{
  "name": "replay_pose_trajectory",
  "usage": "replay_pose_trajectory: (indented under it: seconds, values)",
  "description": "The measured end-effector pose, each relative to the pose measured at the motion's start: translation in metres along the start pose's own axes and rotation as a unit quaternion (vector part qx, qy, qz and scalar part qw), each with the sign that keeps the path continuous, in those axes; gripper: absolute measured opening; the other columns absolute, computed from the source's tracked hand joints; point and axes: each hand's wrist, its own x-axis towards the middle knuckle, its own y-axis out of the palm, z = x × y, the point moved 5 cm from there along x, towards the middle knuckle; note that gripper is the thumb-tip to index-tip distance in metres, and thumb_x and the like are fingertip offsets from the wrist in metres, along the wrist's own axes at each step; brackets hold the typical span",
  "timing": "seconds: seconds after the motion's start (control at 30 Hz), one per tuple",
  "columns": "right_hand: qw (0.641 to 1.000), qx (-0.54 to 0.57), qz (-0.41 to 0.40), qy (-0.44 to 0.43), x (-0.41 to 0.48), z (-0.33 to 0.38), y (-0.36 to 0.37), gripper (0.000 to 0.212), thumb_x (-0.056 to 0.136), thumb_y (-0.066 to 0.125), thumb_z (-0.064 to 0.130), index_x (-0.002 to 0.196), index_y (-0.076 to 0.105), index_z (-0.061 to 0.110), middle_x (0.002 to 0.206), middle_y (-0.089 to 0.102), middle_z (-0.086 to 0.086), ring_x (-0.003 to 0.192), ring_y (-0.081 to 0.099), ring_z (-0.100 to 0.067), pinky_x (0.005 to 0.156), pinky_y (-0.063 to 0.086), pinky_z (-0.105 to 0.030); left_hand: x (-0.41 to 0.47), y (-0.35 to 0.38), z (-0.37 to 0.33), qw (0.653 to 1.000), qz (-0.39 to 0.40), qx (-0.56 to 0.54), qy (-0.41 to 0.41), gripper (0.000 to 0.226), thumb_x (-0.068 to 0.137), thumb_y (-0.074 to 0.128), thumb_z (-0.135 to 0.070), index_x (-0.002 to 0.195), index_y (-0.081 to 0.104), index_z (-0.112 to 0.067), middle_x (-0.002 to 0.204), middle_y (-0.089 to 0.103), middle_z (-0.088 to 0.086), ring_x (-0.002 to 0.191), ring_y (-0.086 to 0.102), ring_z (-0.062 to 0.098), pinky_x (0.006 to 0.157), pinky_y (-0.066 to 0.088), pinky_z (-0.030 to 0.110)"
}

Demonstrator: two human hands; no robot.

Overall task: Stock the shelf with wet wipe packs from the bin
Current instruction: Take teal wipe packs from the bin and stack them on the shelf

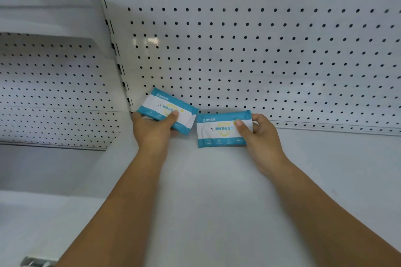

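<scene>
Left hand point(152, 130) around tilted pack point(161, 104), right hand point(262, 136) around level pack point(217, 135).

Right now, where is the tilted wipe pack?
Head view: the left hand holds the tilted wipe pack at the back left of the shelf, by the pegboard, left of the level pack.

Two blue-white wipe packs — left pack point(167, 110) tilted, right pack point(223, 129) level.

The right pack point(217, 134) reads "酒精卫生湿巾" with "10" below; the left pack point(160, 104) shows "酒精卫生", the rest hidden.
</scene>
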Motion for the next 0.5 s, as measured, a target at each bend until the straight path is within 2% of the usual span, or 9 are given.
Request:
replay_pose_trajectory:
  seconds: [0.07,0.17,0.27,0.37,0.43,0.5]
  values:
    - [1.0,-0.009,0.005,-0.005,-0.004,0.001,0.001,0.019,0.093,0.071,0.021,0.105,0.058,0.017,0.097,0.077,-0.002,0.086,0.075,-0.011,0.071,0.058,-0.024,0.007,-0.012,-0.002,1.0,-0.007,-0.003,-0.019,0.055,0.077,0.082,0.003,0.109,0.045,-0.023,0.111,0.065,0.004,0.1,0.07,0.024,0.063,0.063,0.037]
    - [0.999,-0.024,0.028,-0.016,-0.007,0.005,0.01,0.026,0.085,0.079,0.012,0.099,0.057,0.011,0.096,0.076,-0.002,0.083,0.074,-0.01,0.068,0.059,-0.024,0.028,-0.029,-0.008,0.999,0.002,-0.012,-0.042,0.05,0.085,0.075,0.003,0.122,0.045,-0.012,0.118,0.063,0.009,0.103,0.069,0.028,0.056,0.062,0.035]
    - [0.997,-0.063,0.03,-0.037,-0.001,0.007,0.022,0.027,0.083,0.08,0.009,0.093,0.056,0.014,0.096,0.074,-0.002,0.077,0.073,-0.005,0.065,0.059,-0.023,0.052,-0.043,-0.017,1.0,0.019,0.019,-0.004,0.045,0.087,0.072,0.003,0.123,0.048,-0.008,0.118,0.065,0.008,0.106,0.068,0.026,0.062,0.063,0.033]
    - [0.991,-0.112,0.017,-0.067,0.012,0.009,0.035,0.028,0.082,0.082,0.014,0.089,0.055,0.019,0.093,0.072,-0.001,0.078,0.07,-0.011,0.064,0.057,-0.023,0.067,-0.053,-0.014,0.998,0.016,0.05,0.03,0.048,0.081,0.079,-0.001,0.122,0.054,-0.003,0.114,0.068,0.009,0.101,0.07,0.021,0.066,0.061,0.025]
    - [0.987,-0.137,0.009,-0.088,0.022,0.011,0.045,0.03,0.081,0.082,0.016,0.086,0.053,0.023,0.09,0.069,0.002,0.073,0.063,-0.01,0.059,0.052,-0.017,0.071,-0.054,-0.014,0.988,0.005,0.135,0.071,0.045,0.078,0.084,-0.009,0.113,0.056,-0.003,0.105,0.069,0.006,0.09,0.068,0.013,0.063,0.058,0.021]
    - [0.983,-0.15,0.001,-0.104,0.033,0.011,0.055,0.031,0.081,0.083,0.017,0.086,0.053,0.024,0.088,0.067,0.004,0.072,0.059,-0.009,0.06,0.051,-0.015,0.077,-0.054,-0.018,0.962,-0.018,0.245,0.12,0.047,0.073,0.089,-0.021,0.105,0.058,-0.006,0.101,0.068,0.004,0.088,0.066,0.017,0.072,0.057,0.03]
